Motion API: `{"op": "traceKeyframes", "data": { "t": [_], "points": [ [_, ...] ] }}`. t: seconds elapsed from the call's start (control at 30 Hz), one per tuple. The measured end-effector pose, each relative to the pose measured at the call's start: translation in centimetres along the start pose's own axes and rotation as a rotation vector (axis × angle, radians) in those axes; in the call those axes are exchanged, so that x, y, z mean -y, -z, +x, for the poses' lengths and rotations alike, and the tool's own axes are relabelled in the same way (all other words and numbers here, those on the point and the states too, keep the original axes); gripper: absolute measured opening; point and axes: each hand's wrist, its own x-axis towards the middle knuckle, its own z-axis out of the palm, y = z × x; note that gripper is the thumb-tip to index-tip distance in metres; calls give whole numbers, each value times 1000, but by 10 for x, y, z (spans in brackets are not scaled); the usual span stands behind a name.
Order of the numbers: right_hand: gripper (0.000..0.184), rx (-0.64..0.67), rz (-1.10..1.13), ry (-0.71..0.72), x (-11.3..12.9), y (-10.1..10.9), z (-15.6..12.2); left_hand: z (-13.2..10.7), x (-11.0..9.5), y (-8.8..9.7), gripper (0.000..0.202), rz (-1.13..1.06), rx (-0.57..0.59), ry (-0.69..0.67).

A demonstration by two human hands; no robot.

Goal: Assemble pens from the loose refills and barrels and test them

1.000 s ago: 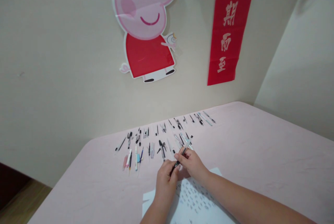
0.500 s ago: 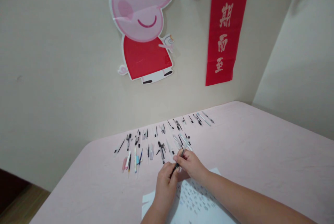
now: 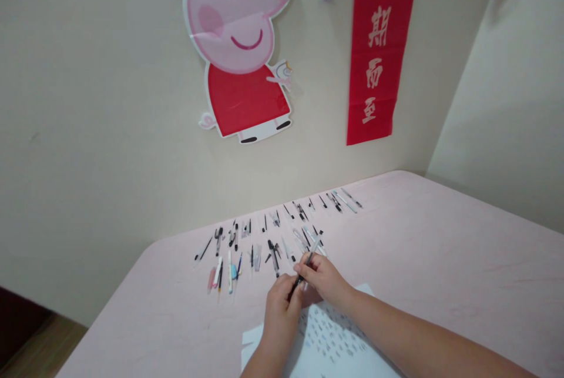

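Both hands meet over the paper around one slim pen (image 3: 310,258), which tilts up and to the right with a clear or whitish upper end and a dark lower part. My left hand (image 3: 282,298) is closed on the pen's dark lower end. Higher on the barrel, my right hand (image 3: 321,275) pinches it between thumb and fingers. Under my hands and forearms lies a white paper sheet (image 3: 328,351) covered with small dark marks. Just beyond my hands lie loose pen parts, among them a black-capped clear piece (image 3: 273,256).
Rows of pen barrels, refills and caps (image 3: 235,234) spread across the back of the pink-covered table (image 3: 440,260). A pink cap (image 3: 212,278) lies at the left of the front row. Behind stands a wall with a cartoon pig cutout (image 3: 249,96) and a red banner (image 3: 379,54).
My view has shifted slightly. Both hands keep nearly the same grip on the pen, and the loose parts lie as before.
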Motion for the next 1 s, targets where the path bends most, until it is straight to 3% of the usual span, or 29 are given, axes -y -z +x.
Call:
{"op": "traceKeyframes", "data": {
  "t": [0.17,0.33,0.6,0.73,0.83,1.0],
  "points": [
    [45,-5,92,-19,6,4,5,1,-3,2,22,-58,-26,31],
    [36,-86,271,-90,24,26,18,3,1,3,25,-96,-80,54],
    [31,-124,298,-85,26,45,29,4,5,3,26,-152,-123,92],
    [30,-122,310,-64,27,53,33,5,5,2,30,-269,-177,186],
    [28,-265,331,13,30,75,42,5,7,-1,37,-376,-190,295],
    [35,-666,146,146,27,138,57,3,9,-4,42,-466,-153,369]
  ]
}}
